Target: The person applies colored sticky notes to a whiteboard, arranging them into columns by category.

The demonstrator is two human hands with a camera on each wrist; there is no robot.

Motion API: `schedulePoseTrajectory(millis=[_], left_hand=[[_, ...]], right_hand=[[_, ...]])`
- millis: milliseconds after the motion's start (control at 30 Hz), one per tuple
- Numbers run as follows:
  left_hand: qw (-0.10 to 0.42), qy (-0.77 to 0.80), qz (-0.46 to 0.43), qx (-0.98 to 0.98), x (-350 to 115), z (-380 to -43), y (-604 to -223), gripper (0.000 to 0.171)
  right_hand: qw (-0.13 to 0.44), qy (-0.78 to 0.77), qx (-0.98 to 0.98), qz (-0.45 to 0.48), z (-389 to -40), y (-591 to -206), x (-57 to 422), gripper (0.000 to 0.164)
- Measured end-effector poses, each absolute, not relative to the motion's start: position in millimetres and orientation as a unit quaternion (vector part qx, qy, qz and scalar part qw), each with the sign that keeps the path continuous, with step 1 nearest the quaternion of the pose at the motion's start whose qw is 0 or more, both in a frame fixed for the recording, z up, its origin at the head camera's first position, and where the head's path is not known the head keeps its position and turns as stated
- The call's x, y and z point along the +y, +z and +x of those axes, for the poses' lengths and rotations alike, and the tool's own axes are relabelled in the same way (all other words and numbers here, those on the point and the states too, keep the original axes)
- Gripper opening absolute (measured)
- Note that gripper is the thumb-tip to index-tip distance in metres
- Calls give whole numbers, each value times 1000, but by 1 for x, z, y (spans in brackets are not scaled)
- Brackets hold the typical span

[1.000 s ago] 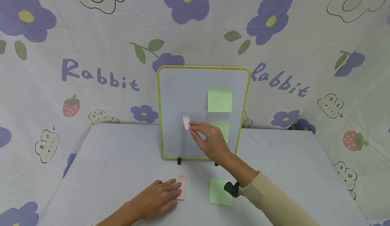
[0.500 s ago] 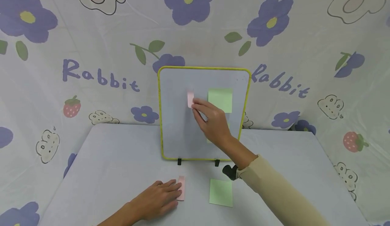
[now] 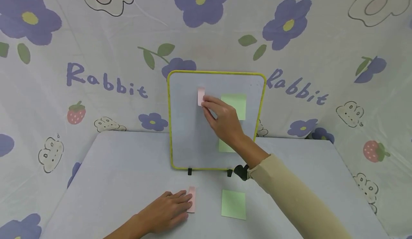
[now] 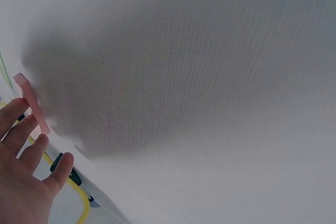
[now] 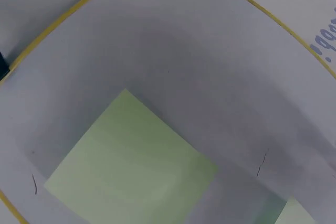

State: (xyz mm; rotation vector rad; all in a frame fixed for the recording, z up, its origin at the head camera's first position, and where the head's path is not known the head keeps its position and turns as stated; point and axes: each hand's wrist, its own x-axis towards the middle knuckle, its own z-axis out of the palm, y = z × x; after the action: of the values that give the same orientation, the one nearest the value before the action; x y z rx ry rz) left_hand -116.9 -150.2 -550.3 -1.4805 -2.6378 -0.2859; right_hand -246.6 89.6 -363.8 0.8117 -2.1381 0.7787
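Note:
In the head view my right hand (image 3: 223, 115) pinches a narrow pink sticky note (image 3: 201, 96) by its lower right side, up against the whiteboard (image 3: 190, 131). Two green sticky notes are on the board's right half: the upper green note (image 3: 239, 105), partly behind my hand, and the lower green note (image 3: 226, 146), mostly behind my wrist. Down on the table my left hand (image 3: 168, 210) lies with its fingers spread, fingertips on a pink sticky note pad (image 3: 192, 199). The left wrist view shows those fingers loosely extended along the pad's (image 4: 32, 103) edge.
A green sticky note pad (image 3: 233, 204) lies on the white table (image 3: 128, 174) in front of the board. Black feet (image 3: 190, 171) hold up the yellow-framed board. Behind hangs a floral cloth (image 3: 109, 45) printed with rabbits. A black wrist device (image 3: 241, 172) sits on the right sleeve.
My right hand has risen along the whiteboard with the pink note, from about mid-height to the upper part. The left hand stays on the pink pad.

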Motion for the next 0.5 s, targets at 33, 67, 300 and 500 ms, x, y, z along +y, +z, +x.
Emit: schedulePoseTrajectory(millis=[33, 67, 300, 500], left_hand=[[52, -94, -487, -867, -150, -117, -550, 34], [51, -94, -487, -867, -150, -117, -550, 34], [35, -97, -481, -871, -148, -118, -548, 35], [9, -107, -467, -878, -145, -118, -547, 35]], right_hand=[[354, 300, -828, 316, -247, -364, 89, 19], [353, 298, -828, 318, -247, -364, 89, 18], [353, 290, -828, 326, -251, -368, 90, 16], [340, 290, -835, 321, -253, -372, 90, 15]])
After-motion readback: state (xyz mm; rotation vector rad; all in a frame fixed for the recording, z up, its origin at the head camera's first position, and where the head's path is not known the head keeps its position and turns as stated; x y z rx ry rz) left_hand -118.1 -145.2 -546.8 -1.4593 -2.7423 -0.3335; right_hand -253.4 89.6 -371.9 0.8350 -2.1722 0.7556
